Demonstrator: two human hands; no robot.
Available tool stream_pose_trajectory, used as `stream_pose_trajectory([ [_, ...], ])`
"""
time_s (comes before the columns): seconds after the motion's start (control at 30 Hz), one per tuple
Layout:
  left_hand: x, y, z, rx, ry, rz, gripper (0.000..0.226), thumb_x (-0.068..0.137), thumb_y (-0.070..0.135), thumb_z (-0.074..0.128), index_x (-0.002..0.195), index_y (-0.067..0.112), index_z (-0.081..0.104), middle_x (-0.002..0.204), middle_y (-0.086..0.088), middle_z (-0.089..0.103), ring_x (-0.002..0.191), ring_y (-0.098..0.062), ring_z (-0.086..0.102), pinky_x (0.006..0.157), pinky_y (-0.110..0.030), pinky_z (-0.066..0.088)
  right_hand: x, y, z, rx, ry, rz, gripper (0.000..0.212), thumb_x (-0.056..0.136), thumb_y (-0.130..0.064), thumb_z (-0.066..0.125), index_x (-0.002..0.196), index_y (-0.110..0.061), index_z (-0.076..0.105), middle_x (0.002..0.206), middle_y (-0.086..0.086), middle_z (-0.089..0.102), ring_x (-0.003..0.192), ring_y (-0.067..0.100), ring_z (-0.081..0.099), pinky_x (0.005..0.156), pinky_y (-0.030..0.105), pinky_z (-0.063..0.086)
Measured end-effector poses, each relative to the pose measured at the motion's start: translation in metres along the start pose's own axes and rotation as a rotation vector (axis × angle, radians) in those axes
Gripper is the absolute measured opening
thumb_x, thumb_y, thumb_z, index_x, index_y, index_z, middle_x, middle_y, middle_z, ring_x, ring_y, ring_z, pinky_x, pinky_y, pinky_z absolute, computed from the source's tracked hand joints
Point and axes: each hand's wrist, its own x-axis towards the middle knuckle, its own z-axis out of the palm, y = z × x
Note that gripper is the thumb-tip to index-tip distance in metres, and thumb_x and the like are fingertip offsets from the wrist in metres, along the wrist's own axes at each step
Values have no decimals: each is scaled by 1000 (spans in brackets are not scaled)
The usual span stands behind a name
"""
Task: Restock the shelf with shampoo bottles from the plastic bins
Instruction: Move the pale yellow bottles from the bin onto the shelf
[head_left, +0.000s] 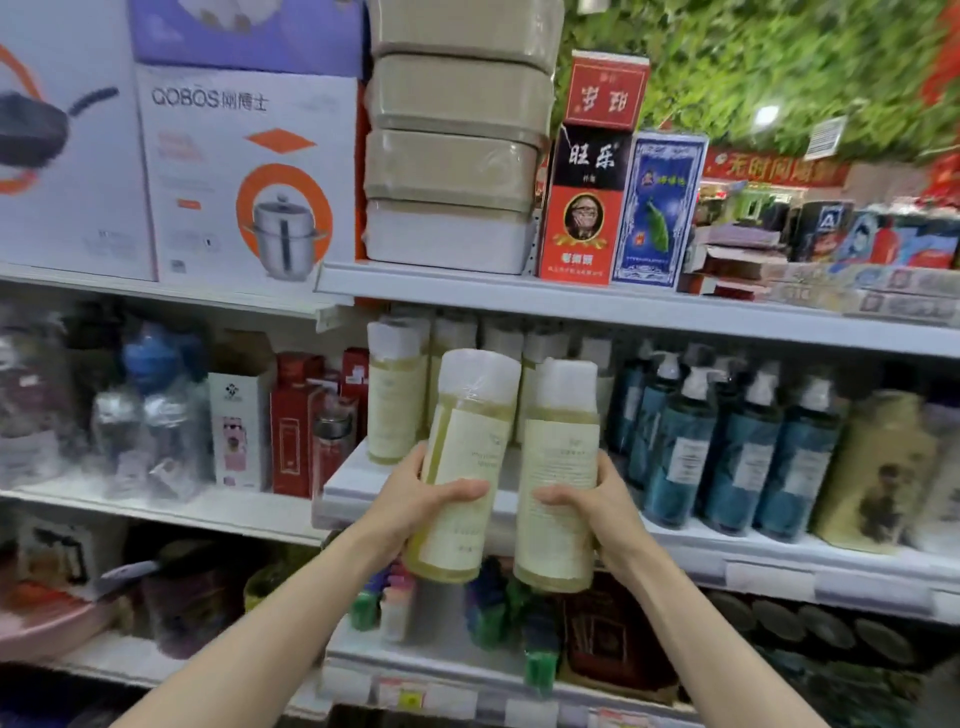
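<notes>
I hold two tall yellow shampoo bottles with white caps and cream labels in front of the middle shelf (358, 483). My left hand (421, 501) grips the left bottle (467, 447), which leans slightly right. My right hand (597, 504) grips the right bottle (558, 457), which stands nearly upright. Both bottles hang in the air just before the shelf's front edge. Several bottles of the same kind (395, 395) stand at the back of that shelf. No plastic bin is in view.
Teal pump bottles (727, 447) fill the shelf to the right, with a gold bottle (878, 467) beyond. Red boxes (296, 421) and wrapped flasks stand to the left. Cookware boxes (244, 171) and stacked beige containers (457, 135) sit on the shelf above. Small bottles crowd the shelf below.
</notes>
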Motion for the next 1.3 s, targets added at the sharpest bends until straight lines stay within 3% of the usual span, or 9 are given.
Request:
stream_pose_trajectory([
  [0.1,20,7,-7,20,38,46,92,37,42,88,120,19,54,110,-2,69,99,-20,68,84,-41,57,23,-5,11,-14,7,-40,70,46,-14,82,107,-24,50,107,1,68,98,17,66,78,34,54],
  [0.27,57,8,-28,107,66,88,60,60,22,89,113,21,60,104,2,71,96,-16,68,78,-31,57,63,-6,29,-46,-4,-59,68,58,-6,87,113,-24,51,107,-1,69,99,14,66,78,30,53],
  [0.4,87,3,-44,117,82,97,54,61,15,89,108,19,61,99,3,71,88,-10,68,63,-19,53,93,1,41,-44,39,-40,61,61,-3,86,110,-20,53,104,-1,70,96,14,67,75,28,53],
  [0.63,120,-14,-48,89,92,97,48,59,11,90,97,18,61,92,4,71,85,-8,68,60,-15,52,131,22,48,-90,68,4,55,61,2,85,104,-21,58,94,-1,73,91,14,69,76,28,53],
  [0.77,129,-22,-46,75,101,120,48,61,8,88,101,17,62,93,5,71,88,-6,67,57,-11,51,146,37,45,-116,62,20,73,55,-1,88,117,-23,54,106,1,72,99,16,67,84,32,54],
  [0.87,132,-27,-45,83,120,137,50,61,9,88,102,20,61,93,9,70,91,-5,66,58,-10,50,154,40,42,-152,33,17,76,56,0,87,121,-20,53,110,2,69,103,18,65,84,31,54],
  [1.0,133,-29,-46,112,124,139,48,63,10,87,90,28,52,87,16,61,82,6,57,62,-10,44,158,41,37,-196,-1,0,76,60,-1,85,124,-20,49,113,0,67,106,16,63,85,29,52],
  [1.17,130,-33,-52,187,125,141,69,62,21,88,119,16,51,109,6,64,106,-12,61,83,-24,49,153,45,42,-207,19,-12,82,66,-10,84,131,-22,37,117,-1,62,103,12,61,82,25,49],
  [1.3,126,-35,-50,247,163,177,63,70,21,84,122,20,47,102,14,56,94,-2,54,77,-16,43,148,47,50,-218,74,-25,93,61,-25,89,136,-22,33,120,1,60,106,18,61,87,31,51],
])
